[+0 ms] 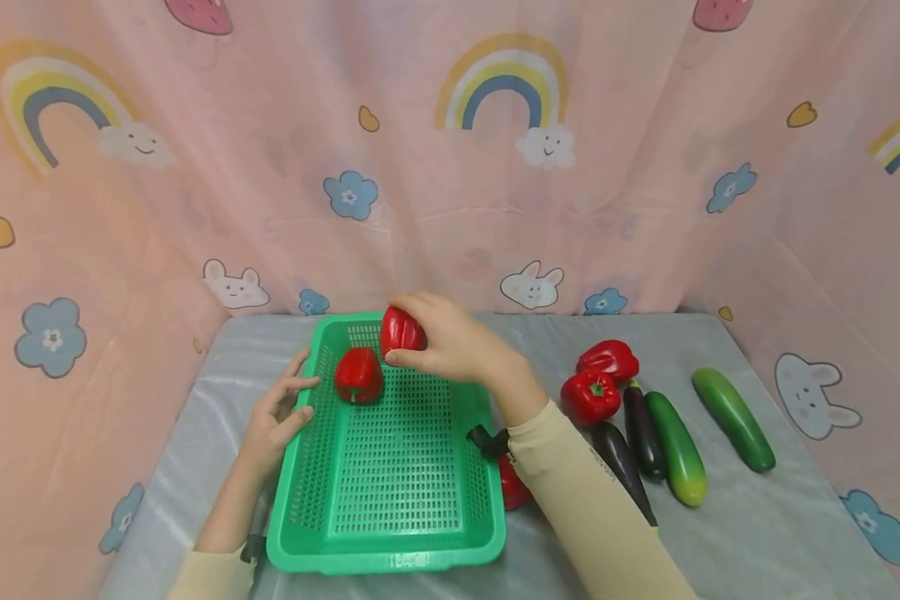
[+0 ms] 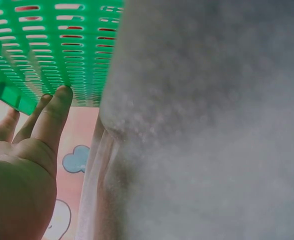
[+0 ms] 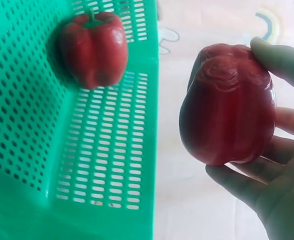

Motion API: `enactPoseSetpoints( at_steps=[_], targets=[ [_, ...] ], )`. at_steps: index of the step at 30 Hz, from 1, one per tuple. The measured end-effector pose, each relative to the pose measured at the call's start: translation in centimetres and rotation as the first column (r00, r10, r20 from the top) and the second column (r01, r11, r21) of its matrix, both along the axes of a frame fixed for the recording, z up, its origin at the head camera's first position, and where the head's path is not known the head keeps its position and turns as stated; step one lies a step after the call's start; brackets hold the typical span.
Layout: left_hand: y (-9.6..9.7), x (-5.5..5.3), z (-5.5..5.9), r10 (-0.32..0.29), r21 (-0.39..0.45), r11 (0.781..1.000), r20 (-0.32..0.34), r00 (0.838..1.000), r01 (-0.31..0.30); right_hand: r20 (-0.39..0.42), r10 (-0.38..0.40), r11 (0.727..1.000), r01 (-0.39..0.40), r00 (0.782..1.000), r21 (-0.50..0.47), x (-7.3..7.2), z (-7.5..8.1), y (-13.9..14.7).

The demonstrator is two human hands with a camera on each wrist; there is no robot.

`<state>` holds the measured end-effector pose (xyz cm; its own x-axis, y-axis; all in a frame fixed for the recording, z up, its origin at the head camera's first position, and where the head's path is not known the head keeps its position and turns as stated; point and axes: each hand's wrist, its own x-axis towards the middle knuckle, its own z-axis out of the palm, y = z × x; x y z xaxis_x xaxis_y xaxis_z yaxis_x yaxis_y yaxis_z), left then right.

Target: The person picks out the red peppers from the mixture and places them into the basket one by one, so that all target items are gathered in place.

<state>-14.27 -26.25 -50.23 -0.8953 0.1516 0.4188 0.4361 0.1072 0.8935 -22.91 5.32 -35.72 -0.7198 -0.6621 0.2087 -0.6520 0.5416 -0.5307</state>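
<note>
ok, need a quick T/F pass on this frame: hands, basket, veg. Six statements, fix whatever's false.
1. The right hand holds a red pepper. True.
2. The left hand is at the left side of the green basket. True.
3. The eggplants and cucumbers all lie to the right of the basket. True.
4. A cucumber lies inside the basket. False: a second pepper lies in there.
5. The two cucumbers touch each other. False: there is a gap between them.
6. The left hand holds an eggplant. False: it holds no vegetable.
</note>
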Motion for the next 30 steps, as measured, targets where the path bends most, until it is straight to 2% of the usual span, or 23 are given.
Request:
enactPoseSetpoints(
  at_steps=[9, 16, 23, 30],
  targets=[
    [0.0, -0.1, 0.0, -0.002, -0.006, 1.0, 0.004, 1.0, 0.002, 0.04, 0.017, 0.999, -0.015, 0.999, -0.047, -0.3, -1.1, -0.8],
    [0.1, -0.1, -0.1, 0.0, 0.002, 1.0, 0.005, 1.0, 0.0, 0.117, 0.013, 0.996, -0.003, 0.993, -0.087, -0.9, -2.3, -1.5],
    [0.1, 0.0, -0.2, 0.002, 0.013, 1.0, 0.001, 1.0, -0.002, 0.167, -0.018, 0.996, 0.031, 0.986, -0.079, -1.5, -3.7, -1.9],
    [0.2, 0.0, -0.1, 0.004, 0.016, 1.0, 0.011, 1.0, -0.004, 0.182, -0.012, 0.998, 0.024, 0.983, -0.063, -1.8, -4.7, -2.0]
  ],
)
